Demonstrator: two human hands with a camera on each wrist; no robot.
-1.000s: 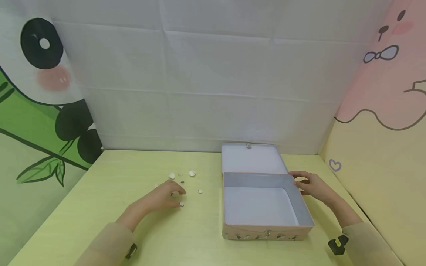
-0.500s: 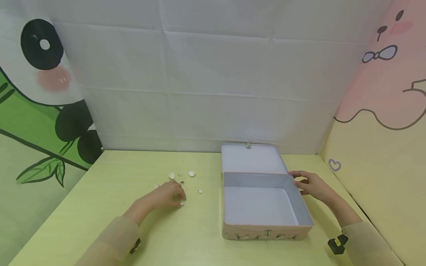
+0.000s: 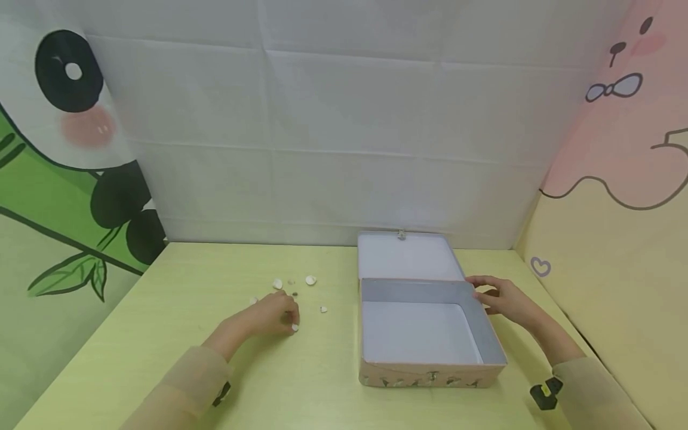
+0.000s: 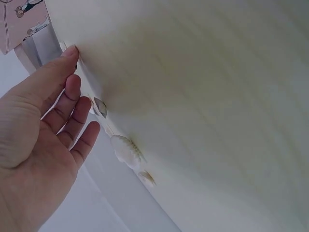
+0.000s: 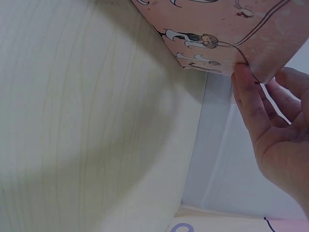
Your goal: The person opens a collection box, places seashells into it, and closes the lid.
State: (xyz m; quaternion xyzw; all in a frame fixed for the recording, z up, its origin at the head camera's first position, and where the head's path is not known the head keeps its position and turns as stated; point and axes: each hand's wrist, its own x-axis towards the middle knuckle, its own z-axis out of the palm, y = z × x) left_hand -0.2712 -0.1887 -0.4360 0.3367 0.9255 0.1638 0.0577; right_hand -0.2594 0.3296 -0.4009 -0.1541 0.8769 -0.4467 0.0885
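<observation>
My left hand (image 3: 269, 316) pinches a small white seashell (image 3: 294, 328) between thumb and fingers, low over the table (image 3: 301, 382); its other fingers are loosely curled in the left wrist view. Around that hand lie several more shells, among them a white shell (image 3: 277, 283), a round white shell (image 3: 310, 280), a small white shell (image 3: 323, 309) and a dark one (image 3: 294, 294). A pink patterned box (image 3: 398, 377) stands with its lid (image 3: 408, 257) raised and its pale inside bare. At the box's back right corner, my right hand (image 3: 505, 301) holds the side.
A white cloth backdrop (image 3: 344, 119) hangs behind the table. To the left is a panel (image 3: 54, 227) with a cartoon panda, to the right a pink and cream panel (image 3: 618, 239). The box's metal clasp (image 3: 432, 376) faces the front.
My left hand's fingers have come down and together onto the small white shell by the thumb. The right hand and the box have stayed where they were.
</observation>
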